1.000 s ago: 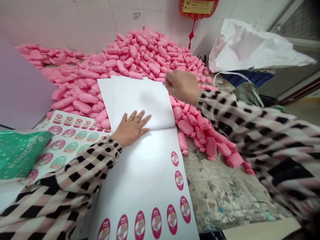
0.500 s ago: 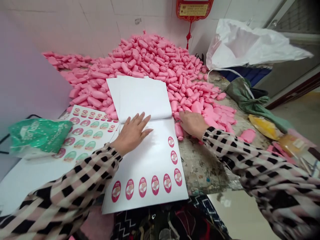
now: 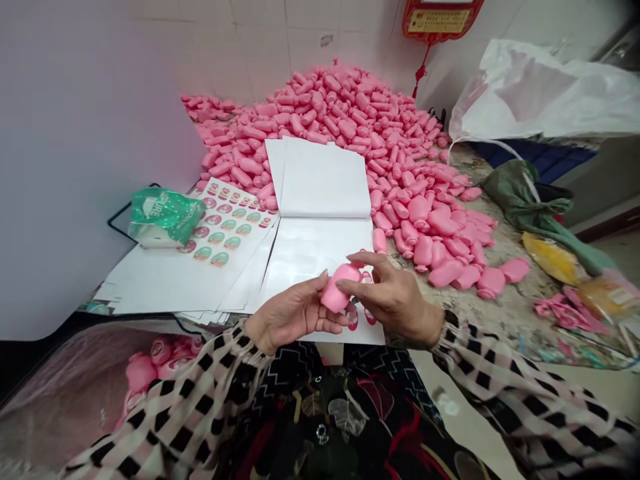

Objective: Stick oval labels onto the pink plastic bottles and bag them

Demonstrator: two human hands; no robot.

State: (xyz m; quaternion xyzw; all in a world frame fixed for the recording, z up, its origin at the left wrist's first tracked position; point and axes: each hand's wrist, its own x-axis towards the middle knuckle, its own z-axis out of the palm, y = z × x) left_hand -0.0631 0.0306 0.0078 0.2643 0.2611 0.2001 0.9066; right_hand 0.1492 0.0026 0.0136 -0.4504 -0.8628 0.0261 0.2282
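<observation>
A small pink bottle point(image 3: 336, 292) is held between both hands over the near edge of a white sticker sheet point(image 3: 310, 250). My left hand point(image 3: 293, 313) grips it from below and the left. My right hand point(image 3: 393, 293) pinches its top and right side, fingers curled. Round pink stickers point(image 3: 353, 319) show just beneath the hands, partly hidden. Behind the sheet rises a large heap of the same pink bottles point(image 3: 360, 127).
A second sticker sheet point(image 3: 220, 223) lies left, with a green packet point(image 3: 163, 213) on it. A bag of labelled pink bottles point(image 3: 155, 360) sits at lower left. White sack point(image 3: 540, 87), green cloth point(image 3: 525, 197) and yellow wrappers point(image 3: 550, 257) lie right.
My right hand reached to the pile, drew back with a pink bottle, and my left hand left the sheet to join it. The view pulled back and lower.
</observation>
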